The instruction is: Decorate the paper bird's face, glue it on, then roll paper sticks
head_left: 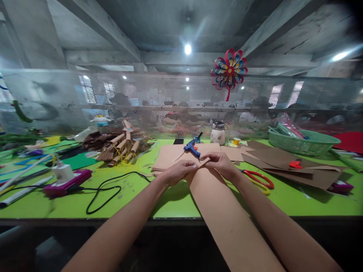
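Observation:
A long tan paper strip [224, 211] runs from the green table [136, 196] over its front edge toward me. My left hand [178, 172] pinches the strip's far end on the left, fingers closed. My right hand [219, 163] pinches the same end on the right, fingers curled over the paper's edge. Both hands meet above a stack of tan sheets [170, 155]. A blue glue gun [192, 147] lies on that stack just beyond my fingers.
Red-handled scissors [259, 180] lie right of my right wrist. Brown sheets [292, 166] and a green basket [303, 142] sit farther right. A white jar [217, 133], rolled paper tubes [121, 145], a magenta power strip [66, 183] with black cable [107, 189], and a mesh screen [170, 102] with a paper pinwheel [229, 71].

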Tool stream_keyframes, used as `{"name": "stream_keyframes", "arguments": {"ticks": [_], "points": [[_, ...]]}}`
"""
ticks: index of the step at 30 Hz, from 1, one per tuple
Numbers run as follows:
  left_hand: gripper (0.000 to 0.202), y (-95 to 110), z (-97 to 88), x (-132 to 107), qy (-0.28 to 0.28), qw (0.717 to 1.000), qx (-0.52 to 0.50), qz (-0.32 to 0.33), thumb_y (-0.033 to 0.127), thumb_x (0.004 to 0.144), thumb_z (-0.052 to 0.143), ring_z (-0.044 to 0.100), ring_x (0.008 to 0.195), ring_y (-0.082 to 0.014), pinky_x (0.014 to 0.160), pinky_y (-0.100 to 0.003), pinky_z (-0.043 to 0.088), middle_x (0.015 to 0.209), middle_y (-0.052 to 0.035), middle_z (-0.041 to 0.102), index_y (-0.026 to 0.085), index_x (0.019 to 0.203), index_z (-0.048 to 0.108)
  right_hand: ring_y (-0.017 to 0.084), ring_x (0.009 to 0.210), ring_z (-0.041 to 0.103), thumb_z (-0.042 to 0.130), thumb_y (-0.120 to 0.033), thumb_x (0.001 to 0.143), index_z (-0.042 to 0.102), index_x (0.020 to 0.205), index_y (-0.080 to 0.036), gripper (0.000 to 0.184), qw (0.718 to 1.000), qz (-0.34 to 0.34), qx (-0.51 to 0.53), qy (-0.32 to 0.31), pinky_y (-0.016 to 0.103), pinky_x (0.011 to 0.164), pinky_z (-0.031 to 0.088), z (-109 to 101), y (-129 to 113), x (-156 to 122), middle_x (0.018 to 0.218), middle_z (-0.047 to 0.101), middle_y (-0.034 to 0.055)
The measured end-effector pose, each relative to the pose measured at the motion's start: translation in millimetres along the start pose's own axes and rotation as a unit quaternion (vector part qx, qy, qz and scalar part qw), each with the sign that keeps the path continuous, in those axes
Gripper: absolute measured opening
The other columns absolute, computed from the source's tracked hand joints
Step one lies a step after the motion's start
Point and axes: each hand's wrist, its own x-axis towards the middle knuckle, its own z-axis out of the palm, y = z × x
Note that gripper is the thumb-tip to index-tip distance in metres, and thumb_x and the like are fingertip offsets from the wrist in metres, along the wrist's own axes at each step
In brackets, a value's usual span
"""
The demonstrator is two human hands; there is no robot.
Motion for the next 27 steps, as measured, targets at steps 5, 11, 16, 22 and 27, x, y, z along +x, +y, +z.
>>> {"name": "stream_keyframes", "arguments": {"ticks": [5, 11, 16, 22, 27], "points": [[0.034, 0.8, -1.9, 0.3, 0.003, 1.000, -0.030, 0.003, 0.044, 0.067, 0.064, 0.042, 0.057, -0.0082, 0.052, -0.019, 0.029, 0.066, 0.0003, 0.051, 0.012, 0.070, 0.054, 0.013, 0.062, 0.054, 0.066, -0.018, 0.059, 0.067, 0.086, -0.015, 0.027, 0.994, 0.056, 0.089, 0.022, 0.025, 0.060, 0.042, -6.3, 5.4, 2.4, 0.070, 0.063, 0.0016], [0.035, 3.8, -4.1, -1.5, 0.011, 1.000, -0.025, -0.002, 0.045, 0.065, 0.065, 0.043, 0.055, -0.0083, 0.052, -0.019, 0.030, 0.062, 0.0007, 0.050, 0.012, 0.068, 0.053, 0.012, 0.061, 0.053, 0.067, -0.020, 0.059, 0.067, 0.080, -0.014, 0.022, 0.986, 0.091, 0.141, 0.024, 0.024, 0.060, 0.042, -10.3, -1.1, 0.9, 0.068, 0.061, 0.0022], [0.037, 5.0, -5.7, -2.8, 0.007, 1.000, 0.001, 0.001, 0.048, 0.066, 0.064, 0.044, 0.056, -0.0085, 0.054, -0.019, 0.031, 0.064, 0.0001, 0.052, 0.012, 0.067, 0.053, 0.009, 0.054, 0.046, 0.060, -0.038, 0.070, 0.065, 0.081, -0.013, 0.028, 0.982, 0.120, 0.143, -0.026, 0.020, 0.047, 0.034, -7.2, -5.6, -1.3, 0.063, 0.054, 0.0009], [0.034, 5.2, -6.0, -3.2, 0.002, 0.999, 0.053, 0.007, 0.046, 0.070, 0.060, 0.044, 0.058, -0.0092, 0.054, -0.020, 0.031, 0.066, -0.0007, 0.053, 0.012, 0.069, 0.055, 0.006, 0.042, 0.033, 0.061, -0.053, 0.066, 0.057, 0.056, -0.013, 0.042, 0.991, 0.125, -0.025, -0.034, 0.020, 0.039, 0.022, -0.3, 5.5, -0.5, 0.047, 0.043, -0.0033], [0.034, 6.2, -6.5, -3.1, 0.012, 0.994, 0.107, 0.008, 0.046, 0.071, 0.057, 0.042, 0.056, -0.0090, 0.053, -0.020, 0.029, 0.063, 0.0001, 0.051, 0.013, 0.069, 0.055, 0.005, 0.040, 0.032, 0.063, -0.046, 0.067, 0.054, 0.058, -0.014, 0.035, 0.992, 0.114, 0.014, -0.042, 0.019, 0.037, 0.021, -0.8, 5.8, -1.2, 0.046, 0.040, -0.0051]]}}
